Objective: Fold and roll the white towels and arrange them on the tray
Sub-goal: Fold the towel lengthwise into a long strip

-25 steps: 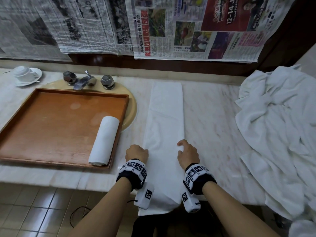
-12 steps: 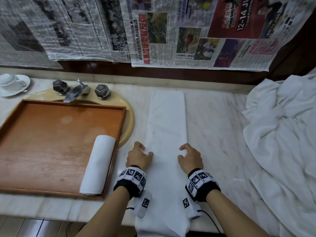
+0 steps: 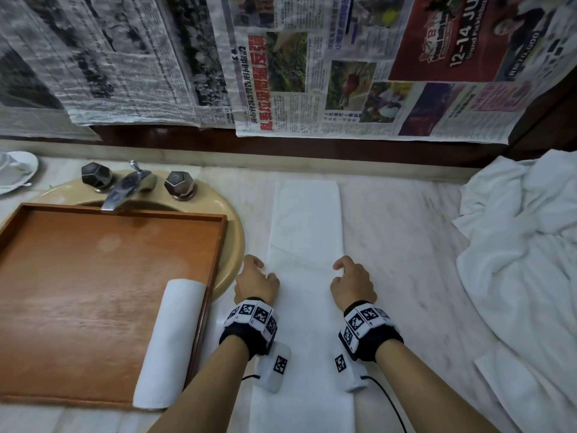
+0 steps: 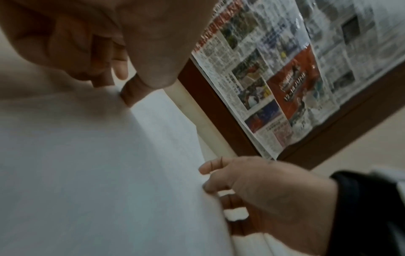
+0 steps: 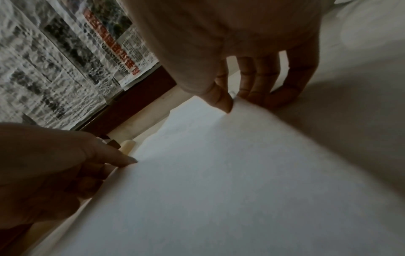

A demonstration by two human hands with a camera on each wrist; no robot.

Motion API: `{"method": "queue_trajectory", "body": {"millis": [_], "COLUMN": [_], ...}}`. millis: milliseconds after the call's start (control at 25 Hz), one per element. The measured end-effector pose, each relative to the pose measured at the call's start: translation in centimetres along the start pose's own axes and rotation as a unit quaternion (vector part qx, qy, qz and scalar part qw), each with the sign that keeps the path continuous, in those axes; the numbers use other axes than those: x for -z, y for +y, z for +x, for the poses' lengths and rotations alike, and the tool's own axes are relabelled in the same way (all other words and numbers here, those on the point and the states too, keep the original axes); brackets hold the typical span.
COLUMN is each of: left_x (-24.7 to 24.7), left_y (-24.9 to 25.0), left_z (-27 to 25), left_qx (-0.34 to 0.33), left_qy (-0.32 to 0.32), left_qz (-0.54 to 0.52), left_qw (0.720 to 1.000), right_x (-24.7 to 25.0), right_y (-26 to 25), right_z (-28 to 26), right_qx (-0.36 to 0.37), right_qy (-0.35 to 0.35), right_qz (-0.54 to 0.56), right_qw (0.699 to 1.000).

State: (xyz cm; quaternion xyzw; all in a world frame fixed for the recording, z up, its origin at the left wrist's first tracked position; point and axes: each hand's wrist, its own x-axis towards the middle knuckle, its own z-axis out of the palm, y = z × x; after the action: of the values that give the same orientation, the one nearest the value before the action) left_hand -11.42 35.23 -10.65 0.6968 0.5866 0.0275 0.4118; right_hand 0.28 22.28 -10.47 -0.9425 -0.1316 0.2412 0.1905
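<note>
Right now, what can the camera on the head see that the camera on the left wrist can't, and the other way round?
Only the head view shows the wooden tray with one rolled towel in it, the tap and the heap of loose towels.

Only the left wrist view shows the undersides of the left hand's fingers, curled at the towel's edge.

Both show the long folded towel, the right hand at its other edge, and the newspapers on the wall.

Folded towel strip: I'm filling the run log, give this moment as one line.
stage: pre-roll | left hand: pinches folded towel strip left edge | right hand: pinches right edge | tray: one rolled towel
</note>
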Motion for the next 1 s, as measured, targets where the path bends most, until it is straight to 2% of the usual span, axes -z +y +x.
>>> {"method": "queue_trajectory", "body": {"millis": [160,360,440,480,520,560,600,640,720,800,1000], "left_x": [-0.2,-0.1,-0.5,-1.0,-1.6,-2.4,-3.0,-3.3,-3.6,-3.5,-3.9], "left_y": [0.6,1.6,2.0,2.4,2.8,3.0,3.0,2.9,2.4,2.2,5.3], "left_z": [0.9,3.2,2.9,2.6,2.2,2.0,2.2,2.6,4.0,5.0,7.9], "left_qx": [0.019,0.046,0.012,-0.046,-0.125,-0.202,-0.256,-0.279,-0.260,-0.245,-0.236], "left_qy": [-0.005,0.021,0.041,0.053,0.037,-0.014,-0.078,-0.130,-0.161,-0.148,-0.179], "left_qz": [0.006,-0.056,0.030,0.099,0.164,0.217,0.254,0.281,0.318,0.355,0.393], "left_qw": [1.000,0.997,0.999,0.993,0.978,0.955,0.929,0.909,0.897,0.890,0.870], "right_x": [0.0,-0.1,-0.1,-0.2,-0.4,-0.7,-1.0,-1.1,-1.1,-1.0,0.0], "right_y": [-0.4,-1.5,-2.0,-2.3,-2.6,-2.6,-2.5,-2.2,-1.3,-0.8,-1.9], "right_z": [0.7,2.4,2.5,2.6,2.8,3.0,3.5,3.8,4.7,5.3,8.5], "right_qx": [-0.008,-0.009,-0.013,0.012,0.060,0.120,0.174,0.205,0.205,0.192,0.187], "right_qy": [0.001,0.015,0.019,0.035,0.041,0.022,-0.014,-0.054,-0.095,-0.096,-0.104], "right_qz": [-0.014,-0.017,-0.048,-0.079,-0.109,-0.135,-0.160,-0.188,-0.230,-0.256,-0.251], "right_qw": [1.000,1.000,0.999,0.996,0.991,0.983,0.971,0.959,0.947,0.943,0.944]}}
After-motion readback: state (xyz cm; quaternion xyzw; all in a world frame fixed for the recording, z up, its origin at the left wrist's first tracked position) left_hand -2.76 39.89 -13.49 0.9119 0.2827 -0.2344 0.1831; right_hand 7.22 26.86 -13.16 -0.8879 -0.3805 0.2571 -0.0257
